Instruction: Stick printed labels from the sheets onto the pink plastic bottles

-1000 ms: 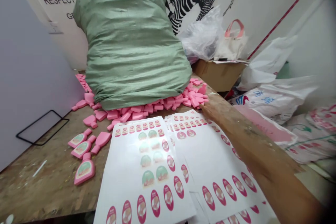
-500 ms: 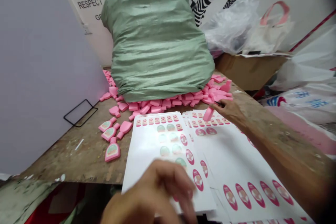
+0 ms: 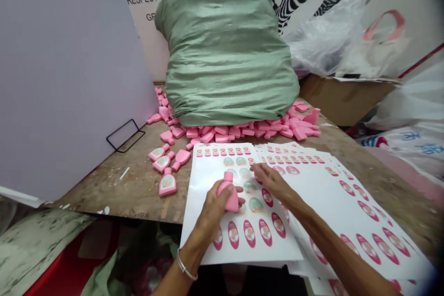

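My left hand (image 3: 212,210) is closed around a small plain pink plastic bottle (image 3: 229,195), neck up, above the left sticker sheet (image 3: 204,180). My right hand (image 3: 272,180) reaches over the same sheet, its fingers bent together and the tips down at its upper right stickers. Whether a sticker is between those fingertips is too small to tell. The sheet carries small red-and-cream labels, pale green round ones and pink oval ones. To its left lies a pink bottle (image 3: 168,183) with a green round label, near a few others, some labelled.
Behind the sheets, many pink bottles (image 3: 222,138) lie heaped under a large green sack (image 3: 229,51). More sticker sheets (image 3: 312,199) are stacked at right. A black wire frame (image 3: 125,136) leans by the pale panel (image 3: 69,78) at left. A cardboard box (image 3: 347,97) stands at back right.
The pink bottle has gone from my right hand to my left. My right hand has come left from the heap's edge to the left sheet. The view has shifted a little.
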Tool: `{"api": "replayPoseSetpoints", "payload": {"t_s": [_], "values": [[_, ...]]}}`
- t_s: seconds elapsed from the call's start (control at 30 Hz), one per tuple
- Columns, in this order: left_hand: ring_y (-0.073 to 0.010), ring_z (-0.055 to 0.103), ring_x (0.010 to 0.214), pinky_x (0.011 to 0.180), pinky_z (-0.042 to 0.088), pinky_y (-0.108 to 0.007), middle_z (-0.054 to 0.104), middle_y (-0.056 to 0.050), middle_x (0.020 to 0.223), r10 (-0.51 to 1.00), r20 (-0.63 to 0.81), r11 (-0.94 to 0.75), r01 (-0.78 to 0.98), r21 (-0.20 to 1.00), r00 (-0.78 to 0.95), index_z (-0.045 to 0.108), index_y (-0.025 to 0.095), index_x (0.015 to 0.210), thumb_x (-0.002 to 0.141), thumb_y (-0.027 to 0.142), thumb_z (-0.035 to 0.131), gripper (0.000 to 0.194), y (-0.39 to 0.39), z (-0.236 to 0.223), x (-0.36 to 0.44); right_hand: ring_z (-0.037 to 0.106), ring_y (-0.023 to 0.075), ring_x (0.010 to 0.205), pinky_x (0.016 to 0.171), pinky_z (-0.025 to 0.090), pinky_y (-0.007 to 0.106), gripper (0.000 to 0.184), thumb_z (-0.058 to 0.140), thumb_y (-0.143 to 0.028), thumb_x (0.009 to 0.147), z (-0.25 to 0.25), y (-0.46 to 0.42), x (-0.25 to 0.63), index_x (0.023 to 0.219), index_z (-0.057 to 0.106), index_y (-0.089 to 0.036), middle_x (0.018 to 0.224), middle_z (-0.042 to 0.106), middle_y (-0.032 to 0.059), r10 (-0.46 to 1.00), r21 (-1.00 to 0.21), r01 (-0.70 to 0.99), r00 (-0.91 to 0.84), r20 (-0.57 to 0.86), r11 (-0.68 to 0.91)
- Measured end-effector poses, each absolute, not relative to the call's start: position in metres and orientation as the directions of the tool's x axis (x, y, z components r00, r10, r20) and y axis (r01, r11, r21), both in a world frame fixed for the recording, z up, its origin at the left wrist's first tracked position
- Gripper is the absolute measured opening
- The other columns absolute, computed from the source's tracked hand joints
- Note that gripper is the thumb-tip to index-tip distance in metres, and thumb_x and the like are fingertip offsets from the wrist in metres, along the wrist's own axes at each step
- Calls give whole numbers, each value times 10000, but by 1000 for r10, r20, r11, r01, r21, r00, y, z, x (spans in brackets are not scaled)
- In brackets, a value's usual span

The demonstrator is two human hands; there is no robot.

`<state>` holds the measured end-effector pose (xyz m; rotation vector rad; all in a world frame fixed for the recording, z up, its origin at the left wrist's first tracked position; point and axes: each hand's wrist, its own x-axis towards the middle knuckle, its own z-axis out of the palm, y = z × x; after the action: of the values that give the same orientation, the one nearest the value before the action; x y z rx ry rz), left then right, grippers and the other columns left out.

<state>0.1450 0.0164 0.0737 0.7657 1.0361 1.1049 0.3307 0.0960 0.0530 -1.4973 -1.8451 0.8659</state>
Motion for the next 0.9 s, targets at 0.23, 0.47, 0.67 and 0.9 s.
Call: {"api": "replayPoseSetpoints", "payload": {"t_s": [0.23,0.47,0.67,0.9], "values": [[-192,681,689,613,554,-298,653,-108,907,955,-264,295,-468,833,134,559,129,925,785,359,671,292,80,70,151,511,218,769,664,352,318,164,447,-355,867,29,159,336,833,547,-230,766,625,49,948,-521,823,-64,311,226],[-186,686,681,579,555,-272,603,-68,866,967,-245,249,-430,868,65,542,127,952,797,422,657,352,113,47,170,483,237,806,738,337,344,129,492,-303,859,17,161,336,796,570,-223,790,655,68,899,-354,867,-207,387,352],[-190,694,709,648,572,-302,606,-77,932,970,-239,231,-406,884,32,536,136,1020,784,492,663,446,114,33,172,507,221,785,722,368,325,132,487,-297,869,16,162,340,785,565,-231,763,649,47,884,-345,848,-261,388,402],[-208,699,747,683,576,-328,601,-100,981,973,-229,224,-389,894,35,521,129,1066,815,519,612,472,114,31,171,529,192,719,651,369,290,102,517,-295,834,16,165,341,780,577,-234,708,622,25,899,-375,846,-241,365,379]]}}
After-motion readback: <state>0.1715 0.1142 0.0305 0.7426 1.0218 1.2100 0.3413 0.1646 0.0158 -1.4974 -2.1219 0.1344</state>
